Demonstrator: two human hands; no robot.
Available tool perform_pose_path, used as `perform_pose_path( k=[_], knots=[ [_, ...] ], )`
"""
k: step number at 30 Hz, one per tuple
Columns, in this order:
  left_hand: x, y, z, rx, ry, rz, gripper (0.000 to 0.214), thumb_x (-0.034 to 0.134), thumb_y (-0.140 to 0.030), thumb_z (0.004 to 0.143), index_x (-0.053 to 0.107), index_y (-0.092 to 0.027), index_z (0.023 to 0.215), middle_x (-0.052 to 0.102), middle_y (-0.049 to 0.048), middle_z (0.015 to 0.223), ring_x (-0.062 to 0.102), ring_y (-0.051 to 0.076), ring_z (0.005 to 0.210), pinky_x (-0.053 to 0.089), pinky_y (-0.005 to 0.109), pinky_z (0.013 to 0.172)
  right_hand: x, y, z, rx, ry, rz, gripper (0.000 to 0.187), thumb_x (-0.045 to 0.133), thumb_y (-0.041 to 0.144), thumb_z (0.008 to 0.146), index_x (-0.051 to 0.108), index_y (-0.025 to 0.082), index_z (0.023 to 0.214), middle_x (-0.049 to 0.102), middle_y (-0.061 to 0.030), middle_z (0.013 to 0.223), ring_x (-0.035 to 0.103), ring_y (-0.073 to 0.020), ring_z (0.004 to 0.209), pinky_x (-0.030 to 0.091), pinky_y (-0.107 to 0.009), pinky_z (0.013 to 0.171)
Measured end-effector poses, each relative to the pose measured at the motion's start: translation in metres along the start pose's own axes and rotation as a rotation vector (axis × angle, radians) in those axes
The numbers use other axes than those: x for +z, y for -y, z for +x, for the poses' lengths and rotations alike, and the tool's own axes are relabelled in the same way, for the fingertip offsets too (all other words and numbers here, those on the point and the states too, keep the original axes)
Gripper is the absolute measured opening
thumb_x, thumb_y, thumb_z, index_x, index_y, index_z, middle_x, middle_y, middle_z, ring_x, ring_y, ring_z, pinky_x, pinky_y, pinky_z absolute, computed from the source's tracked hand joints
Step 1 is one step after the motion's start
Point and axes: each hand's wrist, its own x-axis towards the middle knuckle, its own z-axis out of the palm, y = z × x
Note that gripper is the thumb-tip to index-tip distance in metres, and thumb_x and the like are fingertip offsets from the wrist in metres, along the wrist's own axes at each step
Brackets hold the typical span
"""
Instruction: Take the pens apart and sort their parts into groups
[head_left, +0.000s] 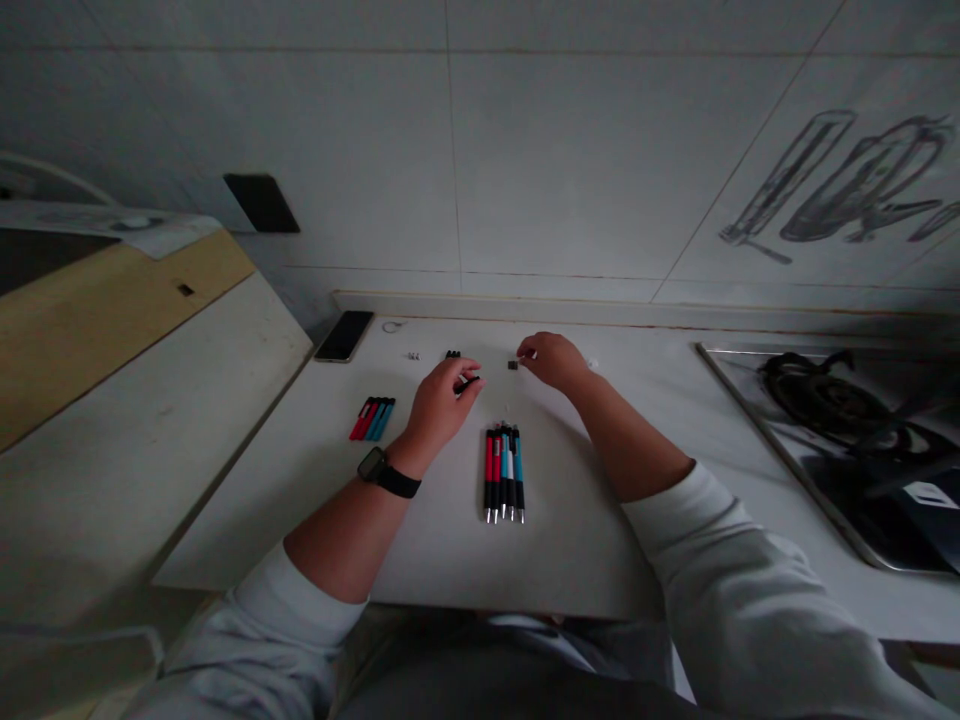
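My left hand (444, 397), wearing a black watch at the wrist, is closed around a small black pen part (466, 385). Just beyond it on the counter lie a few more short black pieces (453, 353). My right hand (553, 362) has its fingertips pinched together beside a little cluster of dark parts (513, 365); whatever they hold is too small to make out. Nearer to me, between the forearms, several pens (504, 475) with red, blue and white barrels lie side by side. To the left rests a row of red and blue pen barrels (372, 419).
A phone (345, 336) lies at the back left of the white counter (442, 560), with tiny metallic pieces (413, 356) and a thin ring (392, 327) nearby. On the right is a gas stove (840, 420). A tiled wall (555, 160) closes off the back.
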Motion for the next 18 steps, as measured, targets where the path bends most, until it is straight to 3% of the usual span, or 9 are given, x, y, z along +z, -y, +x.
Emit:
perform_pose_path(
  k=[6, 9, 14, 18],
  knots=[
    [0.001, 0.002, 0.000, -0.004, -0.005, -0.001, 0.023, 0.071, -0.020, 0.089, 0.067, -0.021, 0.111, 0.072, 0.0049, 0.100, 0.069, 0.017, 0.088, 0.055, 0.031, 0.081, -0.009, 0.039, -0.023, -0.122, 0.186, -0.055, 0.027, 0.066, 0.042, 0.093, 0.078, 0.020, 0.102, 0.078, -0.0099, 0.103, 0.070, -0.0235, 0.096, 0.048, -0.028, 0.080],
    [0.001, 0.001, 0.000, -0.014, -0.011, -0.012, 0.023, 0.072, -0.020, 0.088, 0.067, -0.022, 0.111, 0.072, 0.0050, 0.101, 0.069, 0.017, 0.087, 0.056, 0.031, 0.081, -0.005, 0.054, -0.031, -0.161, 0.277, -0.092, 0.026, 0.073, 0.039, 0.087, 0.077, 0.018, 0.103, 0.078, -0.0118, 0.106, 0.071, -0.0256, 0.101, 0.049, -0.029, 0.081],
    [0.000, 0.002, 0.002, -0.025, -0.014, -0.006, 0.022, 0.071, -0.021, 0.088, 0.068, -0.022, 0.110, 0.072, 0.0052, 0.099, 0.069, 0.018, 0.087, 0.056, 0.032, 0.082, 0.005, 0.059, -0.034, -0.192, 0.304, -0.120, 0.021, 0.073, 0.022, 0.084, 0.077, 0.017, 0.104, 0.078, -0.0126, 0.109, 0.071, -0.0269, 0.105, 0.050, -0.029, 0.085],
    [0.001, 0.004, 0.002, -0.020, -0.010, -0.007, 0.023, 0.071, -0.021, 0.088, 0.068, -0.022, 0.111, 0.072, 0.0053, 0.100, 0.069, 0.018, 0.088, 0.056, 0.032, 0.082, 0.004, 0.056, -0.034, -0.230, 0.310, -0.107, 0.019, 0.070, 0.020, 0.086, 0.078, 0.018, 0.104, 0.078, -0.0127, 0.109, 0.070, -0.0269, 0.107, 0.049, -0.030, 0.088]
  ],
)
